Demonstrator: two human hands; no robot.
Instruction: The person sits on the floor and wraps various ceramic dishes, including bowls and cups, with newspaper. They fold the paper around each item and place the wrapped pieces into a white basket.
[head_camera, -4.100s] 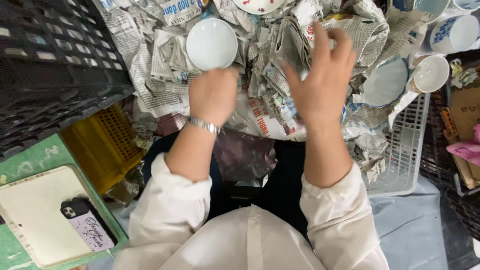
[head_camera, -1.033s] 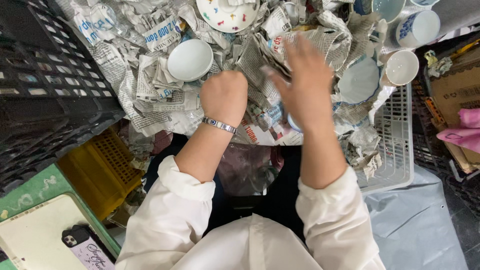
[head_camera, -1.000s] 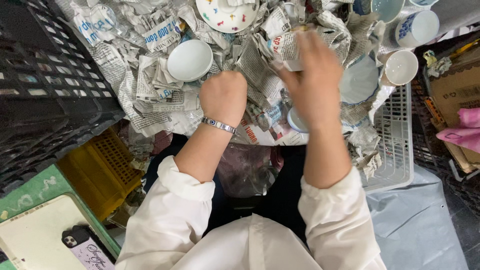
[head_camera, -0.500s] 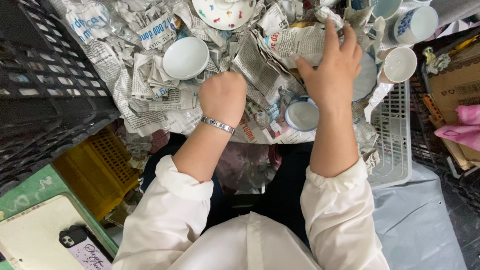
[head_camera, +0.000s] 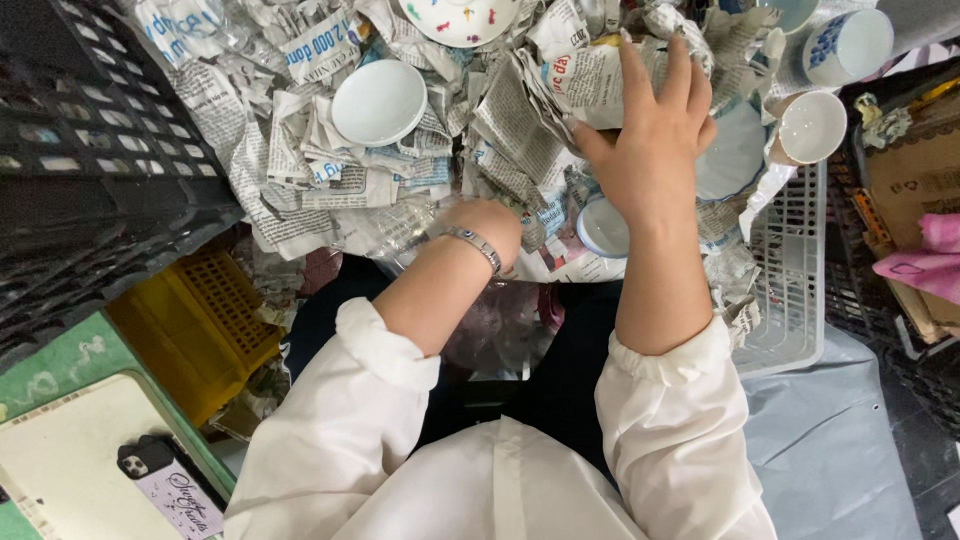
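1. black crate (head_camera: 90, 150) fills the far left, yellow basket (head_camera: 195, 325) below it, phone (head_camera: 165, 485) lying on a cream tray (head_camera: 70, 450) at the bottom left corner
2. crumpled newspaper (head_camera: 300, 170) heaped across the top middle, spreading from the black crate's edge to the white basket on the right
3. small white bowl (head_camera: 379, 102) sits open side up on the newspaper, up and left of the left hand, not touched
4. decorated white dish (head_camera: 460, 18) with coloured specks at the top edge, partly cut off by the frame
5. left hand (head_camera: 487, 222) low in the paper pile, wrist with a metal bracelet (head_camera: 476, 243); fingers buried in paper and clear plastic, cannot tell whether it is closed or what it grips
6. blue-rimmed cup (head_camera: 603, 226) lies in the paper between the two hands, just under the right wrist, half hidden by it
7. right hand (head_camera: 650, 140) raised above the pile, fingers spread upward, thumb and fingers pinching a sheet of newspaper (head_camera: 590, 85) at its lower edge
8. pale blue plate (head_camera: 735, 150) right beside the right hand, partly behind it
9. white cup (head_camera: 810, 127) and blue-patterned cup (head_camera: 845, 47) at the upper right, apart from both hands
10. white basket (head_camera: 795, 280) under the right end of the pile, cardboard box (head_camera: 915, 170) at the far right
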